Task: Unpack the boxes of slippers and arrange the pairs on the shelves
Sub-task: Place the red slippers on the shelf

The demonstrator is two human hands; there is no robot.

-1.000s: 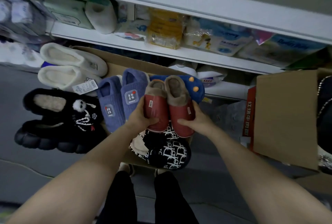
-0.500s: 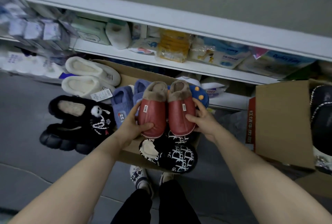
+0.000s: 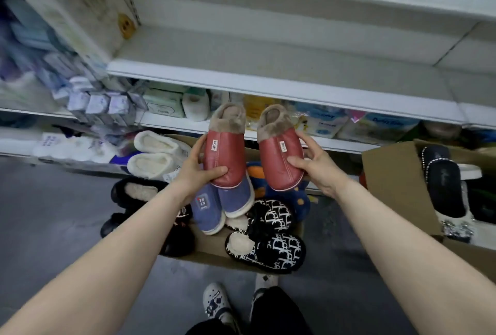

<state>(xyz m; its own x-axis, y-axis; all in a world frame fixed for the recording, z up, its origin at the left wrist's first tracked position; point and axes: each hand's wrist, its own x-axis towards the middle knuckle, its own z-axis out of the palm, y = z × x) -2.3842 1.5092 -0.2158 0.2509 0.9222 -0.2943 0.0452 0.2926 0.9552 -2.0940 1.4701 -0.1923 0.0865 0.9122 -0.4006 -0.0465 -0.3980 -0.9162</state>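
While raised above the open cardboard box (image 3: 212,250) on the floor, gripped one to each hand: left red slipper (image 3: 224,158) in the left hand (image 3: 196,173), thumb laid across the toe end and fingers up along the outer side; right red slipper (image 3: 279,164) in the right hand (image 3: 316,166), thumb over the upper and fingers curled round the outer edge. Held side by side but apart, with a clear gap between, toes toward the body and brown fleece collars toward the shelving. Noted on each upper: a small white tab reading "HOME". Positioned in front of the lower stocked shelf (image 3: 349,144), below the white shelf board (image 3: 268,87).

Found in and about the box beneath: blue slippers (image 3: 206,208) directly under the left red slipper; navy slipper with orange dots (image 3: 300,200) under the right one; black-and-white patterned slippers (image 3: 268,251) at the near edge; white fluffy slippers (image 3: 153,154) at the far left; black fluffy slippers (image 3: 139,191) overhanging the left side. Observed to the right: a second cardboard box (image 3: 397,192), holding black slippers with sparkling trim (image 3: 444,187). Seen on the stocked shelf: assorted packets, labels too blurred to read. Recorded at the bottom of the view: white clogs (image 3: 214,301) on a grey floor.
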